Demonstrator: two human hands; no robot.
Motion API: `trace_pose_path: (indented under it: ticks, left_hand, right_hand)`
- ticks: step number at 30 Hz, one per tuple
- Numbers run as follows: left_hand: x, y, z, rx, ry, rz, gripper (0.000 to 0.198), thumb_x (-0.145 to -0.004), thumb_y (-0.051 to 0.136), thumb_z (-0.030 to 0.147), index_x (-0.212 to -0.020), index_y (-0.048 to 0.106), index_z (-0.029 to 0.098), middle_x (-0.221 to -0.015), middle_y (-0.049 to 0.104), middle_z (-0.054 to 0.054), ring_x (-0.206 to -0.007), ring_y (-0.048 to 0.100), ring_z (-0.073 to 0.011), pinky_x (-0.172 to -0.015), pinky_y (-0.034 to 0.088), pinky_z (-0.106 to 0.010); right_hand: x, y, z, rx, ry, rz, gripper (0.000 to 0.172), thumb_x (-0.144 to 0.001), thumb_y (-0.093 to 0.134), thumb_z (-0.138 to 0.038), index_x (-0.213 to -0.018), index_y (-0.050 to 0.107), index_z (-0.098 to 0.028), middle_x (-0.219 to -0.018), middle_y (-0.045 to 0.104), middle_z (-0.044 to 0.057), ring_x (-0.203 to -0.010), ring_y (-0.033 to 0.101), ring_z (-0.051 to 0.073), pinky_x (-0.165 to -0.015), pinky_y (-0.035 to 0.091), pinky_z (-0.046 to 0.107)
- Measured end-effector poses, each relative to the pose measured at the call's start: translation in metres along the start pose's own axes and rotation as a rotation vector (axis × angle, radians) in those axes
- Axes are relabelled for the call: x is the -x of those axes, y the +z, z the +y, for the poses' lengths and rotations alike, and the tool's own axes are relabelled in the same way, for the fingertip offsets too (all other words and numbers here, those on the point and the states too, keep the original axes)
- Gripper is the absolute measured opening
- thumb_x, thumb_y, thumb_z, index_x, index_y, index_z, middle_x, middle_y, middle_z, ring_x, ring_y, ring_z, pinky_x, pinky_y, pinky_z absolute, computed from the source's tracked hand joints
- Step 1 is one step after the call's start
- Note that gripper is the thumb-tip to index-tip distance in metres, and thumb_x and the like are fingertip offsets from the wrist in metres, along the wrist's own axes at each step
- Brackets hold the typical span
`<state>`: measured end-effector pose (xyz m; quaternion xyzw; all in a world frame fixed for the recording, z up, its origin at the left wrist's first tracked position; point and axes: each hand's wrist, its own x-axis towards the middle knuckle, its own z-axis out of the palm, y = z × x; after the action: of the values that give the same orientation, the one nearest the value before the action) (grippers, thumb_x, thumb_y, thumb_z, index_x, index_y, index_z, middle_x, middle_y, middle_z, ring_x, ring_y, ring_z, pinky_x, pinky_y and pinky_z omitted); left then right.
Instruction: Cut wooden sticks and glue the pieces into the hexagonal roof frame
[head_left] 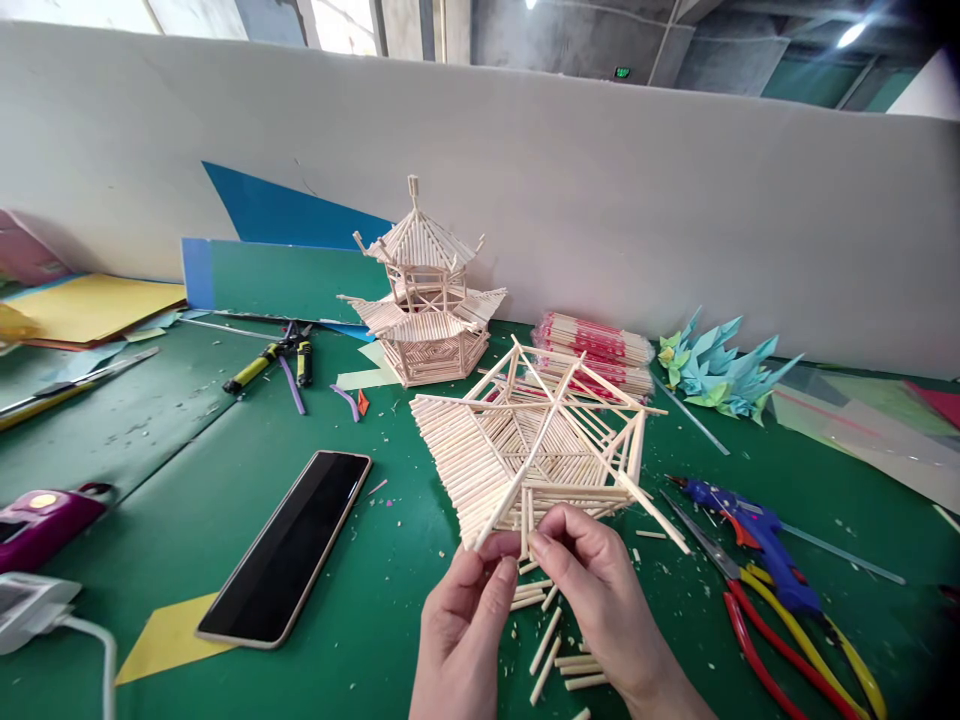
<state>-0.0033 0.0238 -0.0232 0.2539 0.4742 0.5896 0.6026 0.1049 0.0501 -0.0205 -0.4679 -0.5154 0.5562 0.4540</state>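
Pinching stick roof [525,440]: L hand [465,620], R hand [600,590]; phone [289,545], prob. glue gun [750,530] nearby.

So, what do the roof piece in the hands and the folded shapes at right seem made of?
The roof piece: thin pale sticks, likely bare wood or bamboo, matt, unpainted. The folded shapes: probably paper, teal and yellow-green, with sharp creases.

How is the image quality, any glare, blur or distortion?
Head view: even light, soft shadows; a ceiling lamp flares top right; the wide lens bows the white partition, right corners darken; left hand and right hand pinching the stick roof frame are sharp.
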Motion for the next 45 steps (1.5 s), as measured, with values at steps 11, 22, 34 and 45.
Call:
trace_pose_path:
  ticks: [11, 22, 34, 45]
  left_hand:
    - [0.0, 0.001, 0.001, 0.011, -0.012, 0.01, 0.021, -0.065, 0.071, 0.028, -0.083, 0.071, 0.018, -0.085, 0.07, -0.006, -0.087, 0.06, -0.0239, -0.081, 0.043, -0.029]
    - [-0.004, 0.002, -0.005, 0.11, -0.114, 0.023, 0.022, -0.059, 0.074, 0.031, -0.077, 0.071, 0.017, -0.076, 0.068, -0.006, -0.08, 0.06, -0.0214, -0.071, 0.044, -0.025]
    - [-0.009, -0.003, -0.014, 0.119, -0.198, -0.01, 0.028, -0.051, 0.079, 0.035, -0.069, 0.07, 0.014, -0.069, 0.063, -0.005, -0.062, 0.05, -0.0129, -0.06, 0.041, -0.023]
    - [-0.007, -0.001, -0.009, 0.055, -0.144, -0.036, 0.025, -0.054, 0.078, 0.035, -0.064, 0.068, 0.014, -0.059, 0.057, -0.001, -0.056, 0.045, -0.0103, -0.055, 0.038, -0.021]
  right_hand:
    - [-0.001, 0.0, 0.0, 0.015, -0.003, -0.002, 0.022, -0.08, 0.051, -0.034, -0.064, 0.049, -0.018, -0.059, 0.044, -0.003, -0.058, 0.039, 0.013, -0.057, 0.035, 0.025]
    - [0.008, -0.003, 0.003, 0.154, -0.018, 0.021, 0.026, -0.084, 0.045, -0.04, -0.069, 0.048, -0.019, -0.061, 0.043, -0.002, -0.056, 0.038, 0.013, -0.052, 0.033, 0.024]
    - [0.012, -0.006, 0.014, 0.113, -0.054, 0.07, 0.022, -0.084, 0.047, -0.039, -0.077, 0.053, -0.019, -0.064, 0.051, -0.001, -0.057, 0.044, 0.012, -0.05, 0.037, 0.02]
    - [0.0, 0.006, 0.002, -0.179, -0.019, -0.002, 0.022, -0.083, 0.052, -0.031, -0.066, 0.053, -0.018, -0.055, 0.051, -0.004, -0.049, 0.048, 0.008, -0.047, 0.041, 0.018]
